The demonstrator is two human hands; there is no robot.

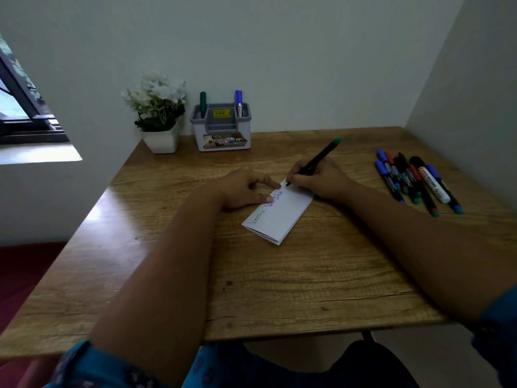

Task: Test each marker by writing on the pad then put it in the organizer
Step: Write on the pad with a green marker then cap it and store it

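A folded white pad (pixel 281 217) lies in the middle of the wooden table (pixel 251 289), with green and blue words written along its left edge. My left hand (pixel 243 187) rests on the pad's left edge, fingers spread, pinning it down. My right hand (pixel 319 177) grips a black marker with a green end (pixel 321 156), its tip touching the pad's far corner. The grey and white organizer (pixel 221 127) stands at the back against the wall, with a green marker (pixel 203 103) in its left slot and a blue marker (pixel 238 102) in its right slot.
Several loose markers (pixel 414 180) with blue, red, black and green caps lie in a bunch at the table's right side. A white pot of white flowers (pixel 158 113) stands left of the organizer. Walls close in behind and on the right; a window is at far left.
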